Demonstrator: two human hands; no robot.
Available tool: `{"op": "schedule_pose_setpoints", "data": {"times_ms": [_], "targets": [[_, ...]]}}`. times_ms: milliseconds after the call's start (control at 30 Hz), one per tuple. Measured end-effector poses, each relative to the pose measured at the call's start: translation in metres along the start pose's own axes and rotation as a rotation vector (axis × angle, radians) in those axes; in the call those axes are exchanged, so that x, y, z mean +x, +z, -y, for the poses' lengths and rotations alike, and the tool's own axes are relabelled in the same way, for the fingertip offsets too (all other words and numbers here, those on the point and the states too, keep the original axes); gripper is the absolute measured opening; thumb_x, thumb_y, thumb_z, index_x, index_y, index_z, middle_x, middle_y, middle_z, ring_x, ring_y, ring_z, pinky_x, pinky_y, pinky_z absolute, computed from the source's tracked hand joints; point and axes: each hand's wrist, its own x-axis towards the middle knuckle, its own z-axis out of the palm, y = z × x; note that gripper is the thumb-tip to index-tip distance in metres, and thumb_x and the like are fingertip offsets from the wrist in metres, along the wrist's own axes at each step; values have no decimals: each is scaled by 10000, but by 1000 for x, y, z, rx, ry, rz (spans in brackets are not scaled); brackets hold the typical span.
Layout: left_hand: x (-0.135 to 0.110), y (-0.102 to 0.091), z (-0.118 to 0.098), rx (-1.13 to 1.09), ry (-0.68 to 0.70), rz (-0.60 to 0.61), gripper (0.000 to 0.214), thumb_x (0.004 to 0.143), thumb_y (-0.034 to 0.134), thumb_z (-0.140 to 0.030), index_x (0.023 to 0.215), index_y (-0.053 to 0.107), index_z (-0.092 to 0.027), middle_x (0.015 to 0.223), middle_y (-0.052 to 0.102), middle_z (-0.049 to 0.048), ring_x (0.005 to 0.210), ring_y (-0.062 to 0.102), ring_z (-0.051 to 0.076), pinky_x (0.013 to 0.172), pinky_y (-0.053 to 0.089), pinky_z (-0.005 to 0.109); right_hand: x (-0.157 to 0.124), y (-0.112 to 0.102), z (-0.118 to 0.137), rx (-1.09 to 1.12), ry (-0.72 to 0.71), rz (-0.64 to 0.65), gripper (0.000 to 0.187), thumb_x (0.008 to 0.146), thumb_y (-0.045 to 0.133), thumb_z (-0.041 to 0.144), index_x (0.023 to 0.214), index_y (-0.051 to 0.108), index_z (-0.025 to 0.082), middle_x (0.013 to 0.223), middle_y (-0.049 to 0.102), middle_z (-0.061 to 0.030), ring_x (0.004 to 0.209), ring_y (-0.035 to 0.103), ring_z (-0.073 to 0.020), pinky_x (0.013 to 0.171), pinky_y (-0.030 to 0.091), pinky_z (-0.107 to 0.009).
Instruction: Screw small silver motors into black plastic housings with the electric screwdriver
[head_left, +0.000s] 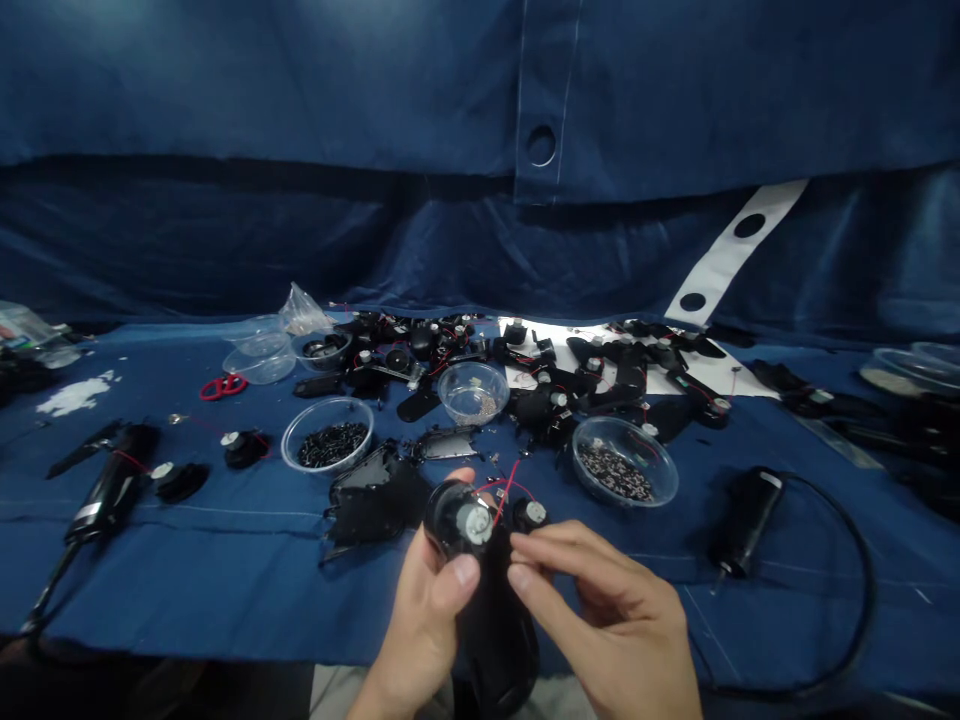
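Left hand's fingers (463,572) closed round a black round casing (450,517), held at 6 o'clock over the desk (225,590), its silver disc (475,524) facing up (seemingly to keep it in view). Right hand (607,615) just beside, near a red wire (507,490); whether it grips, cannot tell.

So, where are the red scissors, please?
In the head view, the red scissors lie left of centre on the blue cloth, just below the stacked clear plastic dishes.

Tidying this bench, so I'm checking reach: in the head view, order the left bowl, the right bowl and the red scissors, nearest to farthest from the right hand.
From the right hand:
1. Right bowl, ahead of the hand, right of centre.
2. Left bowl, left of centre.
3. Red scissors, farther left and back.
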Motion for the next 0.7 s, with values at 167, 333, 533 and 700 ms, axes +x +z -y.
{"op": "schedule_pose_setpoints", "data": {"times_ms": [167, 333, 533, 700], "targets": [[-2, -4, 4, 118, 100, 134, 728, 822, 774, -465, 1469, 479, -309, 1260, 683, 68, 1160, 637, 266, 975, 515, 316, -5, 8, 4, -111, -8, -150, 270, 825, 765, 145, 732, 534, 249, 806, 766, 73, 768, 740, -110, 756, 567, -173], [-1, -8, 3, 307, 233, 220, 715, 849, 755, -445, 1463, 391, -399, 1305, 594, 21, 1117, 623, 211, 963, 496, 289, -4, 4, 6, -196, -41, -77, 290, 831, 708, 122, 724, 469, 246, 741, 722, 113, 689, 703, -66, 717, 537, -135], [2, -17, -6, 543, 263, 345, 783, 836, 767, -433, 1467, 305, -400, 1252, 559, 6, 1132, 575, 213, 1014, 451, 321, 6, -4, 9, -38, 232, 18, 440, 725, 747, 124, 629, 333, 240, 655, 676, 58, 648, 676, -117, 623, 534, -183], [2, -16, -8, 540, 229, 363, 758, 860, 744, -421, 1462, 284, -421, 1275, 553, -1, 1128, 584, 209, 990, 469, 319, 6, -3, 6, 72, 282, -10, 486, 705, 775, 128, 625, 310, 246, 616, 663, 49, 598, 642, -129, 592, 519, -219]]}}
